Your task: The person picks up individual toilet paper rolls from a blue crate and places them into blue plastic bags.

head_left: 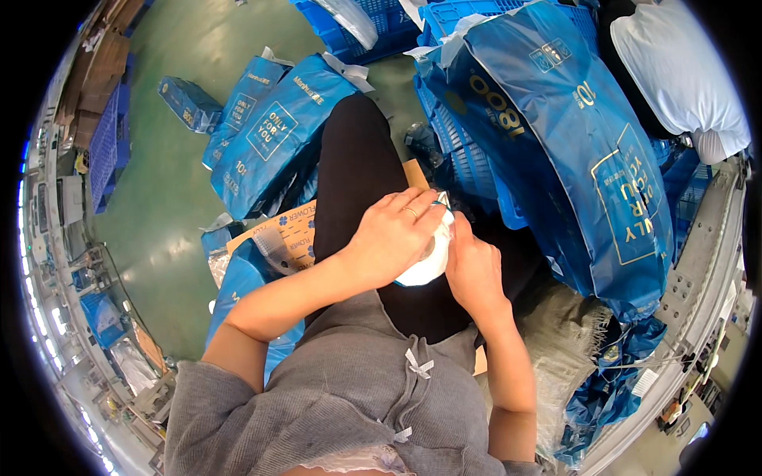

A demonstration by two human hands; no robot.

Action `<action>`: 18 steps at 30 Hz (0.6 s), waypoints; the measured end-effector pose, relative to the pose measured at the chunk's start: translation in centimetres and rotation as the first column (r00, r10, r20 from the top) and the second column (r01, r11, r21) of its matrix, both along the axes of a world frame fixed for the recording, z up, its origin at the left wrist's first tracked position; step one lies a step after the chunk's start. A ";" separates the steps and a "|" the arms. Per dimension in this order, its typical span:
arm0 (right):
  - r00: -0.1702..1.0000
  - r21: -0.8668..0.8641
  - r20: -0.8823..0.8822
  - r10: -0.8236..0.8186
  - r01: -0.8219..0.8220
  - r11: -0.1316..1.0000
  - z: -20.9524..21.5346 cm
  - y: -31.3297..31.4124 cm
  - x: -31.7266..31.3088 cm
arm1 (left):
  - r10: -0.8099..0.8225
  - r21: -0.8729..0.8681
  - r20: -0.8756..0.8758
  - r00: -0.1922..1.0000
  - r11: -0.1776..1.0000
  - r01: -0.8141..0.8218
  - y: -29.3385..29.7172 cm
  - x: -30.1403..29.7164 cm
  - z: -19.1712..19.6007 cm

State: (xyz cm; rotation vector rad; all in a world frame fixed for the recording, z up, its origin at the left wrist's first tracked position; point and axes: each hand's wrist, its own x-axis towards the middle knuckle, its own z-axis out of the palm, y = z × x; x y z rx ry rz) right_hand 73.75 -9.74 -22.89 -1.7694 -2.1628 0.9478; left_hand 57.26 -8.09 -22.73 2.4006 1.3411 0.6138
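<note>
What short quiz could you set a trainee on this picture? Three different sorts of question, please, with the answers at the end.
1. True or false: the left hand is on the white item.

2. Multiple choice: where does a ring show?
A) on the right hand
B) on the left hand
C) on neither hand

3. Fill in the colour: the floor is ____.

Key: 1. True. 2. B. 3. Green.
</note>
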 end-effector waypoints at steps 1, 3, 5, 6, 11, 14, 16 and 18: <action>0.997 0.003 -0.082 -0.011 0.011 1.000 0.1 -0.2 0.3 | 0.038 -0.034 0.098 0.994 0.999 -0.035 0.4 -0.3 0.2; 0.974 -0.035 -0.221 -0.055 0.048 0.998 0.0 -0.5 0.9 | 0.117 -0.196 0.245 0.963 0.978 -0.069 0.7 -1.1 0.0; 0.931 -0.087 -0.331 -0.155 0.134 0.987 -0.5 -0.9 1.4 | 0.193 -0.331 0.330 0.924 0.941 -0.078 1.1 -1.4 0.2; 0.901 -0.117 -0.381 -0.205 0.173 0.978 -0.8 -1.1 1.7 | 0.261 -0.419 0.346 0.901 0.902 -0.100 1.2 -1.5 0.2; 0.806 -0.384 -0.437 -0.399 0.234 0.893 -1.1 -1.1 2.5 | 0.330 -0.435 0.386 0.861 0.888 -0.145 1.1 -1.3 0.2; 0.922 -0.256 -0.284 -0.264 0.192 0.947 0.9 0.5 0.4 | 0.157 -0.219 0.382 0.911 0.973 -0.075 0.5 0.2 0.3; 0.929 -0.249 -0.207 -0.306 0.252 0.935 -0.1 1.2 0.0 | 0.123 -0.169 0.393 0.911 0.984 -0.060 0.8 0.8 0.1; 0.840 -0.258 -0.350 -0.414 0.338 0.905 -2.2 1.0 0.5 | 0.386 -0.514 0.551 0.740 0.855 -0.063 1.0 1.0 0.4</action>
